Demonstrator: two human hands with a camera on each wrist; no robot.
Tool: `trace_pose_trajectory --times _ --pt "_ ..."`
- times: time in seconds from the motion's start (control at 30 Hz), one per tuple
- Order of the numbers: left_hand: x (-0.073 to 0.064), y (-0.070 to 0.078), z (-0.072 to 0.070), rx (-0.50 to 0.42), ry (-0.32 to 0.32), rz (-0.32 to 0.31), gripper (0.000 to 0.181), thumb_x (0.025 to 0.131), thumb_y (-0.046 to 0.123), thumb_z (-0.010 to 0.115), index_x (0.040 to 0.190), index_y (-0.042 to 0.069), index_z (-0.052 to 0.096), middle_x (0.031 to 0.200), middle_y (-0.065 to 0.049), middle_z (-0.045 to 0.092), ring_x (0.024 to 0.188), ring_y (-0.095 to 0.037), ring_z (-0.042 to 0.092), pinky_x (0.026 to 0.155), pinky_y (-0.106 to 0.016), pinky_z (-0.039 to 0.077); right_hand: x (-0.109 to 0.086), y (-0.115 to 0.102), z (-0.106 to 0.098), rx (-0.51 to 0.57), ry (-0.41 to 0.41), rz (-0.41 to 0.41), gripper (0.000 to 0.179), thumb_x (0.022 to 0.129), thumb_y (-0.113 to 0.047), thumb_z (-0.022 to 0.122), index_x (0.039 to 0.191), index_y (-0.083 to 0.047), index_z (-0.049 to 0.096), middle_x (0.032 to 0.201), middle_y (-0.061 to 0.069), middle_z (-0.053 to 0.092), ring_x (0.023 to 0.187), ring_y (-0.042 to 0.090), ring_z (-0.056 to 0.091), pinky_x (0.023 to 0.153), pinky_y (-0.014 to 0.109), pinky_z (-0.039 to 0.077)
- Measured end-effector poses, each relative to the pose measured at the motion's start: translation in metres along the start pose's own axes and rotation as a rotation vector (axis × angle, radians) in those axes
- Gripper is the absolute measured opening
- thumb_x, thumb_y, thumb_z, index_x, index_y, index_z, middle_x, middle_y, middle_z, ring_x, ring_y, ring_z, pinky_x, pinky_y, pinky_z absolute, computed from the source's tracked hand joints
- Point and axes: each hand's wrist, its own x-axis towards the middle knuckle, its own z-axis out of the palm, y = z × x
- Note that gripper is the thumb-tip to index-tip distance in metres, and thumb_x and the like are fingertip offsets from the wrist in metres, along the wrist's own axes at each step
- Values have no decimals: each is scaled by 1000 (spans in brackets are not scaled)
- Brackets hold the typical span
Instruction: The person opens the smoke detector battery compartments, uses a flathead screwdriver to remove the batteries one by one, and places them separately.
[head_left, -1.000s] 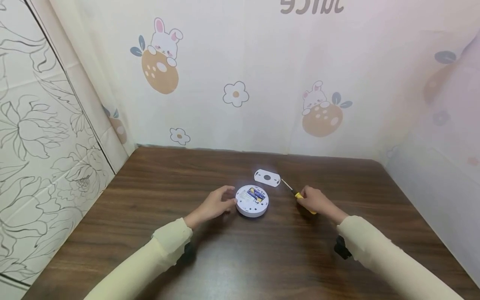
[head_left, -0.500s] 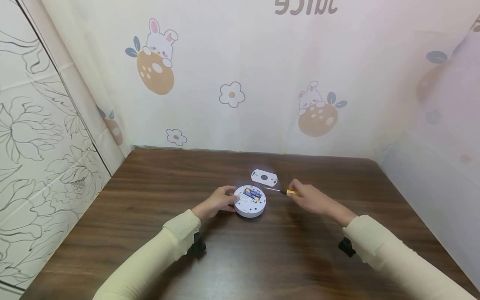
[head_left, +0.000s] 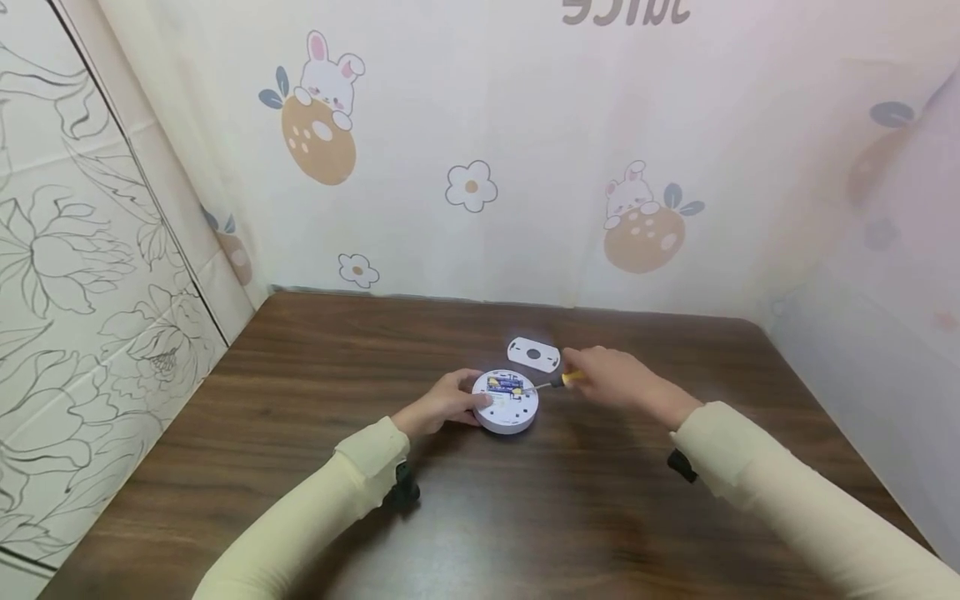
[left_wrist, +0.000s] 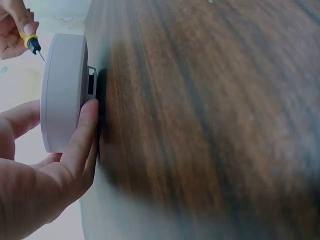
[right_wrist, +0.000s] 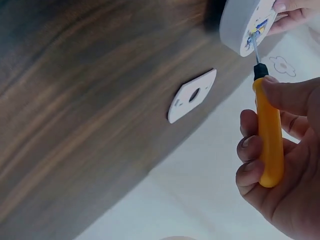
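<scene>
A round white smoke alarm point(head_left: 504, 421) lies face down on the table, showing a blue and yellow battery bay on top. My left hand point(head_left: 448, 400) grips its left side, thumb over the top face and fingers reaching under the edge, as the left wrist view shows. In my right hand point(head_left: 615, 379) is a screwdriver point(right_wrist: 270, 135) with a yellow handle, thumb and curled fingers round it. Its metal tip reaches the battery bay; whether it touches anything inside is too small to tell.
A white mounting plate point(head_left: 547, 360) with a round centre hole lies just behind the alarm. The dark wooden table point(head_left: 360, 333) ends at a curtain point(head_left: 420, 108) printed with rabbits and flowers. A patterned panel point(head_left: 90, 275) stands on the left.
The screwdriver has swung left and its tip has moved from beside the plate to the alarm's battery bay. My left hand has moved from touching the alarm's edge to gripping it.
</scene>
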Motion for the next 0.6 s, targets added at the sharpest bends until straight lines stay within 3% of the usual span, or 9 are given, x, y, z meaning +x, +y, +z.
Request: trace_pose_trajectory --times 0.23,0.5,0.6 --pt "1 -1 1 -7 16 6 52 79 8 65 126 3 43 109 -16 49 82 -22 57 64 -34 54 8 -8 -8 -187 31 -39 20 75 -14 68 92 -15 58 80 -1 59 67 14 53 60 31 50" --pt "-2 -3 1 -32 33 26 52 77 8 67 124 2 46 106 -16 51 80 -22 57 63 -34 55 18 -23 -23 -253 -19 -87 3 76 -15 65 76 -11 66 65 -2 56 55 13 46 46 27 43" --pt "-8 1 2 -40 28 34 51 77 6 66 124 0 45 106 -17 51 79 -21 57 64 -36 54 23 -30 -25 -316 -30 -99 7 75 -15 64 70 -11 62 59 -2 51 52 13 44 41 27 40"
